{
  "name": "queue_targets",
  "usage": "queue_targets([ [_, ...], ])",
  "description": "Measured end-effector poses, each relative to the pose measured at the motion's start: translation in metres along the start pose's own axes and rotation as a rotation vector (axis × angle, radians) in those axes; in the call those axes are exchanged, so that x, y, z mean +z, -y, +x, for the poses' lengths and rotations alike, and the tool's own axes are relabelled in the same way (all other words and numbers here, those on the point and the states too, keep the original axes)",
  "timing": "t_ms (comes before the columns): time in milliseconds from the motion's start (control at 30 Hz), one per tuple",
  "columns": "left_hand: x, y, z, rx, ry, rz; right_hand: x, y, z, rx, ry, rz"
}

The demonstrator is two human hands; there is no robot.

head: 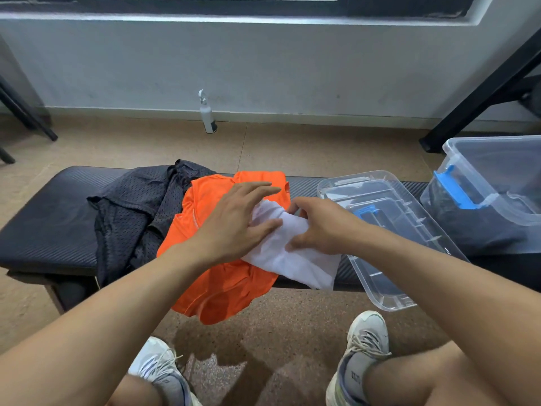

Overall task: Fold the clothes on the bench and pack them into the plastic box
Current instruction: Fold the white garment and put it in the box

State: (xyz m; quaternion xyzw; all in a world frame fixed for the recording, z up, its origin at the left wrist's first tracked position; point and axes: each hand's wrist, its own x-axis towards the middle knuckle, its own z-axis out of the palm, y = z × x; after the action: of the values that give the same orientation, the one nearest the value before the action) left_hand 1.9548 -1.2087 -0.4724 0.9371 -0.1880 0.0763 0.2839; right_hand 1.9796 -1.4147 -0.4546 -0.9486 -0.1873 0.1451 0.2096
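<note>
**Both hands on the white cloth**

My left hand (234, 221) lies flat, fingers straight, pressing the white garment (288, 253) down onto the orange shirt (216, 285). My right hand (317, 227) curls its fingers and thumb around the white garment's far edge, pinching a fold. The orange shirt is spread across the bench (46, 230) and hangs over its near edge. The dark mesh garment (131, 209) lies crumpled just to its left. A clear lid (389, 230) rests on the bench to the right, touching nothing I hold. Beyond it stands the plastic box (494, 194) with blue latches, dark fabric inside. I can read no writing anywhere; the marking on my shoe (355, 373) is too blurred.
</note>
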Motion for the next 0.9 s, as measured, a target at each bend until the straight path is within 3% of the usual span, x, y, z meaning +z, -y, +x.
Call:
queue_targets([
  [200,-0.017,0.003,0.006,0.021,0.213,-0.08,-0.019,0.006,-0.015,-0.137,-0.048,0.04],
  [467,-0.027,0.01,0.002,-0.148,0.216,-0.09,-0.027,-0.006,-0.018,-0.171,-0.038,0.1],
  [633,-0.027,0.003,0.001,-0.106,0.289,-0.203,-0.026,-0.01,-0.017,-0.198,-0.038,0.105],
  [767,-0.022,0.004,0.0,-0.044,0.299,-0.062,-0.029,-0.014,-0.017,-0.196,-0.044,0.133],
  [900,-0.017,0.009,0.003,-0.111,0.269,-0.111,-0.032,-0.022,-0.015,-0.141,-0.02,0.13],
])
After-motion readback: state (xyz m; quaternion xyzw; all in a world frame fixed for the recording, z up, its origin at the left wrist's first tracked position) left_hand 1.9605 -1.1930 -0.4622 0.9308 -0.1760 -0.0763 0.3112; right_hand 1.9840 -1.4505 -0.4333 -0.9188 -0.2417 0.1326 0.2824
